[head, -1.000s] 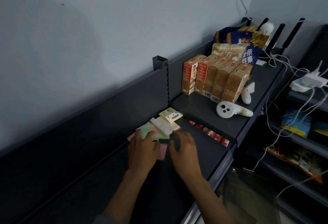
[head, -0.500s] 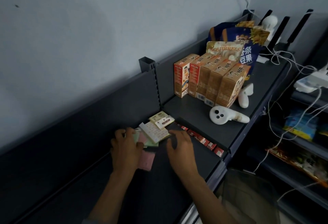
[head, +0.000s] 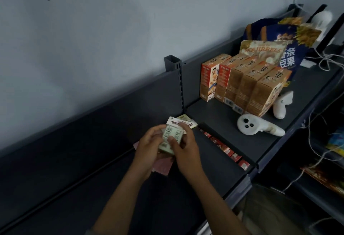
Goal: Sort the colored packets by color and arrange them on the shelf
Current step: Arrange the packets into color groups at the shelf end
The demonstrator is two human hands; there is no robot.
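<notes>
Head view: sorting step, the person is mid-pick. Left hand [head: 149, 146] and right hand [head: 183, 146] both curl round a pale green packet [head: 170, 140], held just above the dark shelf [head: 111, 188], near the slotted upright post [head: 176, 84] and toward the camera from it. Right thumb presses its printed face. The packet looks like a small flat wrapped pad with a white header card at the far end. A pink packet [head: 162, 167] lies on the shelf under the hands; a yellowish packet [head: 184, 118] lies at the post's base. Likely next: set green down in its own spot, apart from pink.
</notes>
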